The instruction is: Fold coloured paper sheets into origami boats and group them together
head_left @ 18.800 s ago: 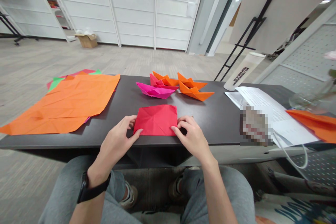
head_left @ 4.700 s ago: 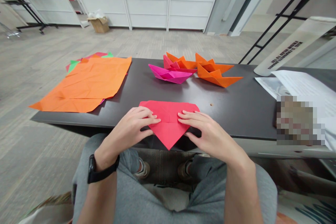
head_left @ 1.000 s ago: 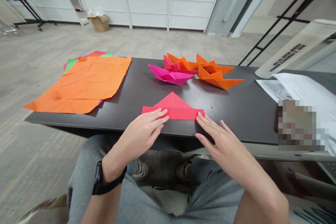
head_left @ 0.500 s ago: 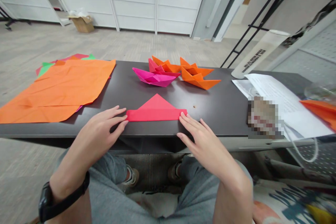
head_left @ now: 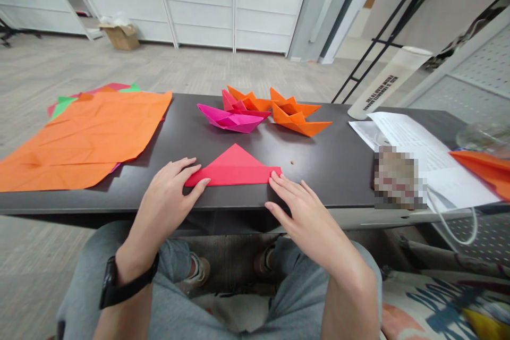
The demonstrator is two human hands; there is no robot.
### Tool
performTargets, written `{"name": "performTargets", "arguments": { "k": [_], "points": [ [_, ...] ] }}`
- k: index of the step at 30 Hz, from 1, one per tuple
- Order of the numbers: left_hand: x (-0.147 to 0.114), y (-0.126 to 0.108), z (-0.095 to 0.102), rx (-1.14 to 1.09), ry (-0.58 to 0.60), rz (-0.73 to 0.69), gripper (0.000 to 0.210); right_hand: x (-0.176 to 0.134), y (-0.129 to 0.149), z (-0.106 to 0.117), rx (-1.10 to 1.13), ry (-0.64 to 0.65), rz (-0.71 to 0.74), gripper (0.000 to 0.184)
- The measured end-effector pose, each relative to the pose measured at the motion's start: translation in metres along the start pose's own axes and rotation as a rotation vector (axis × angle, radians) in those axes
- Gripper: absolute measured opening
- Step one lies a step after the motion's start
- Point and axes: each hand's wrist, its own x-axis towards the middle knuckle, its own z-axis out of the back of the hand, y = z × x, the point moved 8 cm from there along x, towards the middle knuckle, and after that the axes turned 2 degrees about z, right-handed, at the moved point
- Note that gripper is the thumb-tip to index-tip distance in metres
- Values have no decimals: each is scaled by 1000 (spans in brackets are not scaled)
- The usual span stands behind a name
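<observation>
Nearest, above the near edge of the counter point(head_left: 319, 170), are the person's two hands. The left hand point(head_left: 165, 194) has its fingers and thumb spread apart at the left end of the red folded paper point(head_left: 235, 170), the thumb lying on the band; whether they also pinch the paper I cannot tell. The right hand point(head_left: 306, 210) rests its leading fingers, close together, on the paper's right end, with its thumb held away from the paper, toward the near edge.

The red folded paper lies flat near the middle of the near edge. Its long axis runs left to right, about parallel to that edge; the straight band faces the person and the peak points to the far edge.

To crease it well, I would hold one end steady, line up the band's corners, then press firmly along the fold from the middle outward, keeping the peak centred.

Beyond the peak, toward the far edge, sit a magenta paper boat point(head_left: 233, 122) and orange paper boats point(head_left: 306, 127). A stack of orange sheets point(head_left: 115, 130) covers the left end, its near-left part reaching toward the near-left corner. Printed sheets point(head_left: 422, 154) lie toward the right end, with a white tube point(head_left: 384, 87) near the far edge.
</observation>
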Motion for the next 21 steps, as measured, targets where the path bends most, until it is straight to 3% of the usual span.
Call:
{"name": "performTargets", "arguments": {
  "k": [7, 15, 21],
  "points": [
    [1, -6, 0, 5, -5, -7, 28, 2, 2, 2, -1, -26, 10, 44],
    [2, -3, 1, -104, 19, 21, 24, 15, -6, 10, 91, -207, -37, 23],
    [4, -5, 11, -174, -27, 37, 21, 22, -13, 10, 143, -288, -57, 13]
  ]
}}
